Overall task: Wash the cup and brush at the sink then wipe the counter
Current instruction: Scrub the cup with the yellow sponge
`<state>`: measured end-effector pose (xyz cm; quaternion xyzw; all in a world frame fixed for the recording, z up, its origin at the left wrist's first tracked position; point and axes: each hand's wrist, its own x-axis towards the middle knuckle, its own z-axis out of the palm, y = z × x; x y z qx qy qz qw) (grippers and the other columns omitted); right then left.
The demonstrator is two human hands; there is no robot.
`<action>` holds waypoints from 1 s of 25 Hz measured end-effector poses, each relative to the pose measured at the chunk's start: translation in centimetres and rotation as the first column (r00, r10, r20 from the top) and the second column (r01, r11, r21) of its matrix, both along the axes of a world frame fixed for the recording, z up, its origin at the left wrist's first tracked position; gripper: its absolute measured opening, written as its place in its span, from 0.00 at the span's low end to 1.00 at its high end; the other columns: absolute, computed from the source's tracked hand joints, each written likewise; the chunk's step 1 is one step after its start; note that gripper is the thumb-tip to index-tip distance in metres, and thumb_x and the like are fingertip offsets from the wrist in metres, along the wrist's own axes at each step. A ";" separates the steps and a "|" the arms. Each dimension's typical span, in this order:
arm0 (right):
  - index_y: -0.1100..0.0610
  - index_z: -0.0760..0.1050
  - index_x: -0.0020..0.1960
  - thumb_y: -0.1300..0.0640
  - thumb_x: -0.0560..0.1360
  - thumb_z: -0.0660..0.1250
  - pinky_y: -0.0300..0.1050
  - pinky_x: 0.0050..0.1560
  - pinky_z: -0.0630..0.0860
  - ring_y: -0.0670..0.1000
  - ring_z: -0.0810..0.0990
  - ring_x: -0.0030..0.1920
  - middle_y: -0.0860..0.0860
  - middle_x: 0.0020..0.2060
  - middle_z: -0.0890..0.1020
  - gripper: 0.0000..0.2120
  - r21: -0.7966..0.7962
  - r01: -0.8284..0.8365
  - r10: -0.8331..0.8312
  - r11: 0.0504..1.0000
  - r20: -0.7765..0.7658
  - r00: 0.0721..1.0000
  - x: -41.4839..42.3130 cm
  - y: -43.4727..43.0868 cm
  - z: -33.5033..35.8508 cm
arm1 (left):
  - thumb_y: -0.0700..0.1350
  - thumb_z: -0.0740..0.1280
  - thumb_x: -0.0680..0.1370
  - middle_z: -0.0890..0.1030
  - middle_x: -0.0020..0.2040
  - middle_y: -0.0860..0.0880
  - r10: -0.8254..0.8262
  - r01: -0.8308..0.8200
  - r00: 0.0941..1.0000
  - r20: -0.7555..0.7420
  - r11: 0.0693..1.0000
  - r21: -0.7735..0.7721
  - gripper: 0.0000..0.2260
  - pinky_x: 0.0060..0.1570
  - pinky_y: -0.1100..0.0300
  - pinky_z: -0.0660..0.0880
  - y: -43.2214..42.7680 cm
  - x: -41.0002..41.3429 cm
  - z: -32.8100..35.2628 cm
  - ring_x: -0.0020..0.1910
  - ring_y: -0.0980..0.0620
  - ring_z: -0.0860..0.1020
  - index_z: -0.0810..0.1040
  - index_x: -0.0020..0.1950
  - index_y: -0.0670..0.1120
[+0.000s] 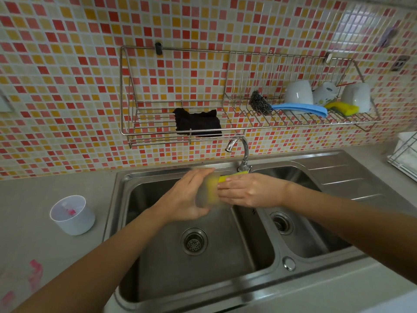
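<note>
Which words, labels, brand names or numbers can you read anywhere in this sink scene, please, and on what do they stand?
None can be read.
Middle white cup on the wall rack: a printed mark, too small and blurred to read.
White plastic cup on the counter: pink smears only, no lettering.
Yellow sponge between the left hand and right hand: blurred, no text visible.

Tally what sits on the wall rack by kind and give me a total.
White cups, upside down: 3
Yellow sponge: 1
Blue cloth: 1
Steel scourer: 1
Dark cloth: 1
Total: 7
</note>
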<state>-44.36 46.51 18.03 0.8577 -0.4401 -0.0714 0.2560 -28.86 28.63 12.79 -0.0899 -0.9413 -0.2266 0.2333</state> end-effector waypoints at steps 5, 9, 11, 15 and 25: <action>0.60 0.80 0.54 0.69 0.64 0.73 0.48 0.60 0.73 0.55 0.81 0.55 0.55 0.53 0.83 0.18 0.023 0.172 -0.168 0.985 0.380 0.909 2.5 -0.8 -0.4 | 0.51 0.70 0.70 0.65 0.63 0.44 0.085 -0.106 0.951 -0.296 0.993 -0.056 0.31 0.67 0.57 0.66 0.3 0.4 -1.1 0.64 0.46 0.66 0.62 0.67 0.40; 0.57 0.76 0.43 0.63 0.67 0.74 0.45 0.46 0.76 0.48 0.77 0.44 0.50 0.42 0.80 0.08 0.242 0.185 -0.304 0.953 0.709 0.636 4.6 -0.1 -0.5 | 0.46 0.68 0.73 0.66 0.63 0.41 0.104 -0.224 0.877 -0.470 0.952 -0.208 0.27 0.67 0.48 0.66 0.7 0.6 -2.0 0.63 0.40 0.67 0.62 0.67 0.41; 0.60 0.77 0.43 0.67 0.66 0.73 0.44 0.48 0.76 0.49 0.78 0.47 0.53 0.43 0.82 0.09 0.209 0.174 -0.269 0.962 0.650 0.711 4.3 0.2 -0.5 | 0.45 0.69 0.72 0.65 0.63 0.39 0.119 -0.270 0.856 -0.503 0.933 -0.238 0.28 0.69 0.47 0.62 0.8 0.6 -2.1 0.64 0.38 0.66 0.61 0.68 0.42; 0.61 0.78 0.55 0.65 0.71 0.65 0.47 0.62 0.72 0.54 0.81 0.56 0.55 0.52 0.83 0.12 -0.013 0.056 -0.053 0.998 0.168 0.984 1.7 0.1 -0.2 | 0.49 0.69 0.70 0.64 0.67 0.42 0.083 -0.143 0.934 -0.348 0.978 -0.150 0.30 0.71 0.53 0.60 1.4 0.8 -0.7 0.68 0.42 0.64 0.62 0.68 0.41; 0.56 0.79 0.56 0.61 0.72 0.70 0.39 0.48 0.74 0.44 0.80 0.43 0.50 0.45 0.83 0.13 0.691 0.310 -0.746 0.653 0.657 0.109 4.0 -1.2 1.6 | 0.50 0.74 0.66 0.66 0.64 0.47 0.320 -0.318 0.940 -0.120 0.947 0.034 0.36 0.64 0.52 0.67 1.8 0.9 -3.3 0.63 0.48 0.65 0.61 0.68 0.43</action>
